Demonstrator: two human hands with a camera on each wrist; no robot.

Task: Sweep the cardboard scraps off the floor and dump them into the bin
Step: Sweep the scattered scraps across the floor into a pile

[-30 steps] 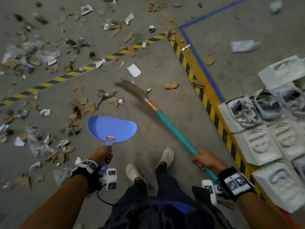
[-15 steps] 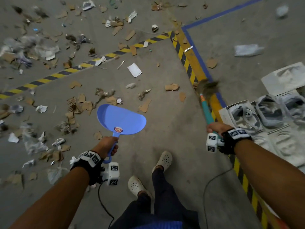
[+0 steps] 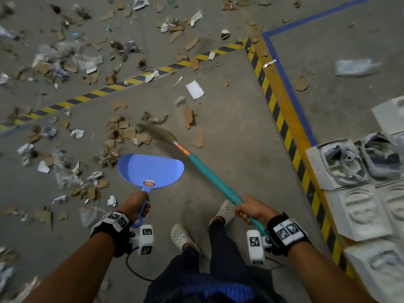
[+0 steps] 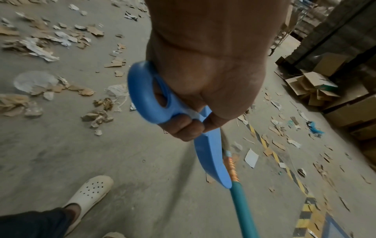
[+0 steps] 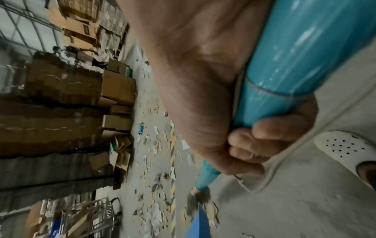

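Down on the floor (image 3: 229, 162) ahead of the person's feet, as the head view shows it, the cardboard scraps (image 3: 122, 132) lie bunched just beyond the front lip of the blue dustpan (image 3: 150, 169), which the left hand (image 3: 135, 203) grips by its handle, mouth pointing away from the body. The right hand (image 3: 251, 209) is closed round the teal shaft of the broom (image 3: 209, 178), whose long axis slants from lower right up to the left, so the blurred bristles sit over the near edge of that heap, above and slightly right of the pan. I judge the coming stroke must draw the scraps back toward the pan, and the left hand is the nearer to them. From the left wrist, the fingers (image 4: 183, 127) are curled round the pan's looped handle, the broom shaft crossing just behind the pan's edge; more scraps are strewn to the left. From the right wrist, the fingers (image 5: 264, 145) wrap the shaft firmly, the brush end far down beside a corner of the pan. No bin is clearly in view.
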